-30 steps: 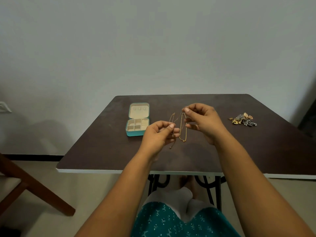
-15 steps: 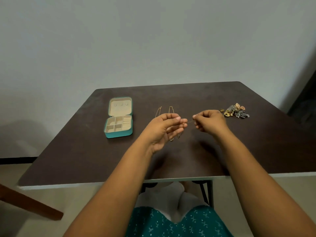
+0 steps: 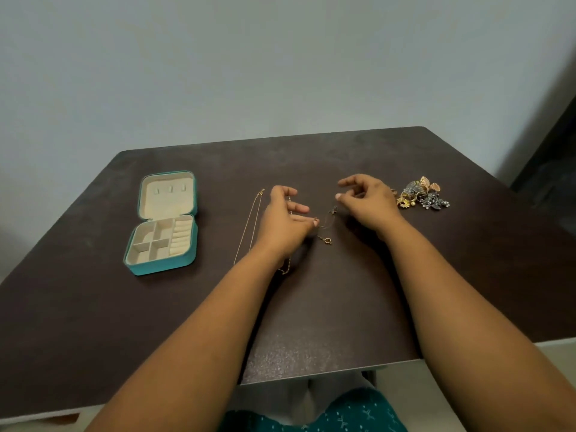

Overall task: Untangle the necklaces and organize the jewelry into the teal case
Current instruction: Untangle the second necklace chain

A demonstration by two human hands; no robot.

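The teal case point(image 3: 190, 232) lies open at the table's left, its cream compartments showing nothing inside. A thin gold necklace point(image 3: 249, 226) lies stretched out between the case and my left hand point(image 3: 285, 222). A beaded chain point(image 3: 288, 267) runs under that hand. My left hand's curled fingertips pinch one end of a fine necklace point(image 3: 325, 227), whose clasp point(image 3: 327, 241) rests on the table. My right hand point(image 3: 369, 201) hovers just right of that necklace's other end, fingers loosely curled and apart, holding nothing.
A heap of gold and dark metal jewelry point(image 3: 420, 194) sits on the dark brown table point(image 3: 311, 322) just right of my right hand. The table's near edge is above my knees. A grey wall stands behind the table.
My right hand has let go of the fine necklace and opened. Both hands have dropped lower toward the table, and the necklace now sags onto it. The view has tilted down and moved closer.
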